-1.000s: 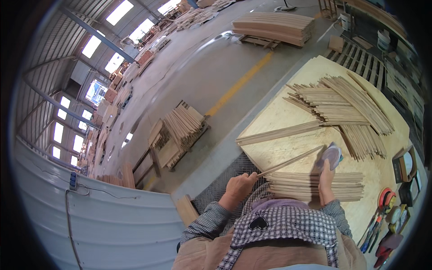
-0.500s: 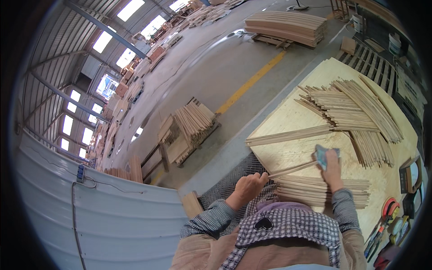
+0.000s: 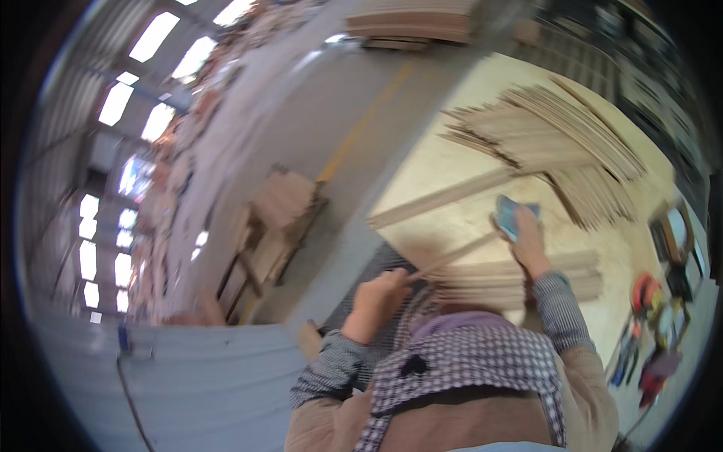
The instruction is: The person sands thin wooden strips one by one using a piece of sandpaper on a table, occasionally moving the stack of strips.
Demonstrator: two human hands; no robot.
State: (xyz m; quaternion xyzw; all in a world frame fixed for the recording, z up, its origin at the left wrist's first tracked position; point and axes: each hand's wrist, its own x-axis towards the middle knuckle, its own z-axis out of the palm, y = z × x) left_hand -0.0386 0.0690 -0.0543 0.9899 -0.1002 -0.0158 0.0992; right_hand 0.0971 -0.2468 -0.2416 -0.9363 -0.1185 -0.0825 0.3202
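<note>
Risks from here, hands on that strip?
1. The left hand grips only one end of the thin wood strip; pressure from the pad in the right hand might bend or snap it.
2. The strip crosses the stack near the table edge and may knock pieces off.

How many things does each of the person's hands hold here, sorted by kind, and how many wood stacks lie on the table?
Thin wooden strip, end held by the left hand: 1
Blue sanding block, under the right hand: 1
Flat stack of strips near the body: 1
Fanned pile of strips farther off: 1
Long loose strip on the table: 1
Total: 5
</note>
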